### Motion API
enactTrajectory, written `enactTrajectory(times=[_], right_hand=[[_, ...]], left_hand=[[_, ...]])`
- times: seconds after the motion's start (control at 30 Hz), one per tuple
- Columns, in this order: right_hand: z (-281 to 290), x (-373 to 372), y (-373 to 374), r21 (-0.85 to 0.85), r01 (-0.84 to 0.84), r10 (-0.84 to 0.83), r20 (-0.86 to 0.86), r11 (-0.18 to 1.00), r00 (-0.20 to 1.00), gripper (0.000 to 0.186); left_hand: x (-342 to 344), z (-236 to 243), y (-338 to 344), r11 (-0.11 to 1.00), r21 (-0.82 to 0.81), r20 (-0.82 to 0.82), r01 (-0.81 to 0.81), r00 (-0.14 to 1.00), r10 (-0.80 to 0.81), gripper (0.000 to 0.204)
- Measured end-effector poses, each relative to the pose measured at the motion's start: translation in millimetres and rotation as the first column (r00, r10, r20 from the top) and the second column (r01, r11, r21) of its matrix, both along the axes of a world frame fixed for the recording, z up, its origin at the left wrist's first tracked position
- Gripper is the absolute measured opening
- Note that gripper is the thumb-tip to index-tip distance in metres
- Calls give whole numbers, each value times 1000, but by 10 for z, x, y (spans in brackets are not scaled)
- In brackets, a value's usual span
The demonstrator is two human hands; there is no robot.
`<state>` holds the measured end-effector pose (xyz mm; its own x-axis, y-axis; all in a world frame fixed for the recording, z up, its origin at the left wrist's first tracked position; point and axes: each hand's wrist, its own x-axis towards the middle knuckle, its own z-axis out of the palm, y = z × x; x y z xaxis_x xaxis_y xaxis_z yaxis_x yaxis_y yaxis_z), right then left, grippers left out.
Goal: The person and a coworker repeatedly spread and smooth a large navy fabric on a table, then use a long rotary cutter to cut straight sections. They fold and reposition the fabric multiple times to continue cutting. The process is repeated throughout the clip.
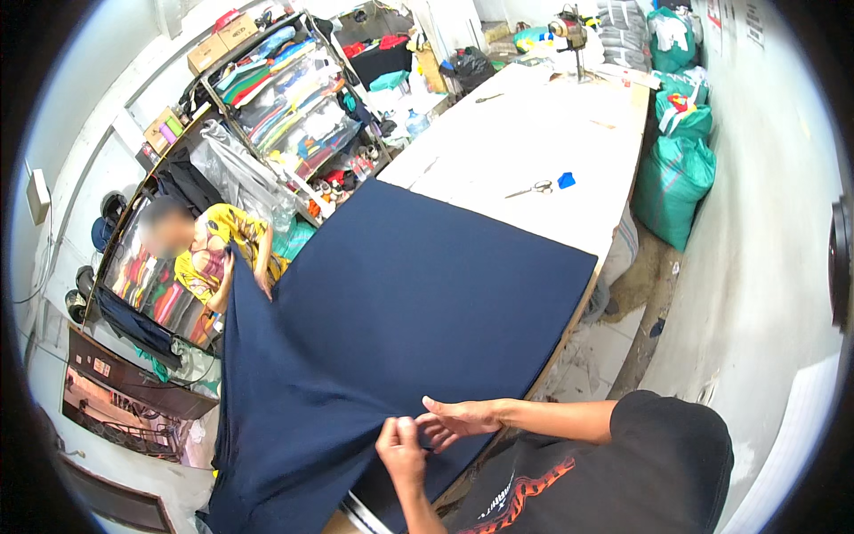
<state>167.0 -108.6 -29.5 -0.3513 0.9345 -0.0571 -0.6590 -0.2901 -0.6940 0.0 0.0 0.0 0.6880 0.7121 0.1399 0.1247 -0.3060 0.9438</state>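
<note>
A wide sheet of navy fabric (427,267) covers the near part of the long table and hangs in folds over its left side. My left hand (405,454) is closed on the fabric near the front edge, and creases run away from that grip. Close beside it, my right hand (463,422) has its fingers stretched out and apart, thumb raised, over the cloth. Whether its fingertips touch the fabric is hard to make out. At the far left, a person in a yellow patterned shirt (233,222) has both hands at the fabric's edge.
Scissors (531,190) and a small blue scrap (566,181) lie on the white tabletop (525,133). At its far end stands a cutting machine (569,36). Green sacks (676,182) line the right wall. Shelves of folded cloth (289,98) stand at the back left.
</note>
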Motion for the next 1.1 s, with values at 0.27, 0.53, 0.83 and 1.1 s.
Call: enactTrajectory(times=[0.27, 0.53, 0.83, 1.1], right_hand=[[432, 1654, -788, 26, 391, -213, 870, 920, 444, 87], [114, 2150, -1162, 347, 823, -620, 784, 449, 8, 69], [586, 2541, -1081, 399, 879, -780, 624, 260, -53, 57], [446, 3165, -1473, 283, 959, -857, 492, -7, -151, 42]], left_hand=[[1740, -47, -905, 979, -54, 64, 198, 979, -194, 31], [1765, -996, -720, 566, -815, 316, 124, 914, 255, 90], [-734, -1543, 1220, 316, -798, 278, -513, 152, 949, 74], [1191, -167, -112, 679, -105, 127, -727, 667, 734, 70]])
